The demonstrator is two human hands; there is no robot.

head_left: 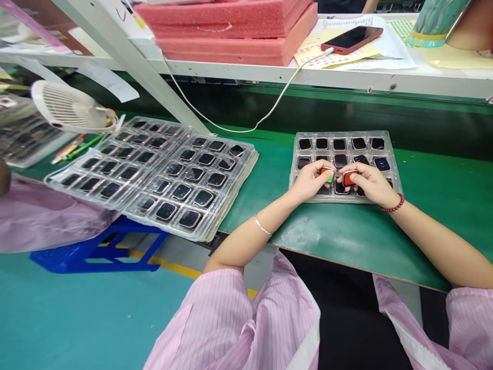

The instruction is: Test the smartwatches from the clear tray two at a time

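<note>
Over a clear plastic tray (394,172) on the green bench, both my hands are raised, each with a small smartwatch body. My left hand (308,181) is closed around one watch body (327,176), whose lit screen shows red and green. In my right hand (373,184) a second watch body (348,178) is pinched, its screen lit red. The two watches are close together, with a small gap between them. Below them the tray holds rows of dark-screened square watch bodies (339,144), several of them hidden by my hands. One watch body (381,164) at the right shows a faint blue mark.
Stacked clear trays (234,198) of watch bodies are at the left. Beyond them are a white fan (69,105) and another person's sleeve (50,213). A shelf (346,77) holds red foam (231,31) and a phone (352,38); its white cable (269,114) hangs down. A blue stool (92,252) stands below.
</note>
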